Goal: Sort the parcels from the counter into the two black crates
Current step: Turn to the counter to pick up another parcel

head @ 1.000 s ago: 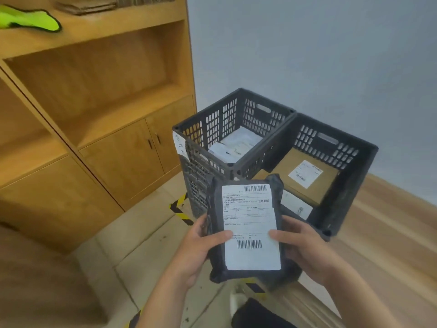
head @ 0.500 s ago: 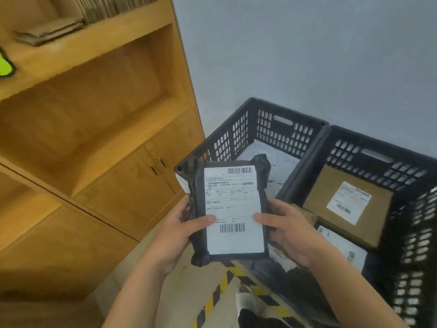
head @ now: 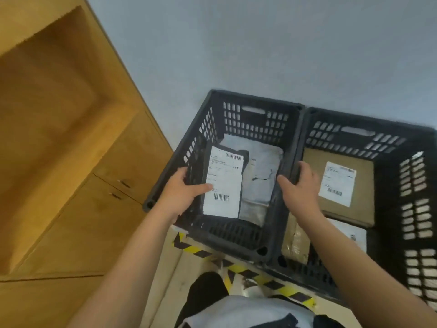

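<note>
Two black crates stand side by side against the wall, the left crate (head: pixel 236 235) and the right crate (head: pixel 354 120). My left hand (head: pixel 182 195) holds a black parcel with a white label (head: pixel 223 183) down inside the left crate, thumb on the label and fingers behind it. Under it lie grey bagged parcels (head: pixel 260 171). My right hand (head: pixel 300 188) is off the parcel and sits at the rim shared by the crates, fingers loosely bent and holding nothing. The right crate holds a brown box with a label (head: pixel 364 183) and more parcels below it.
A wooden cabinet with doors and an open shelf (head: pixel 94 209) stands close on the left. Yellow-and-black tape (head: pixel 260 278) marks the floor in front of the crates. A grey wall (head: pixel 260 55) is right behind them.
The black parcel went from in front of the crates down into the left crate. My right hand let go of it and moved to the shared rim. My view came closer, above the crates.
</note>
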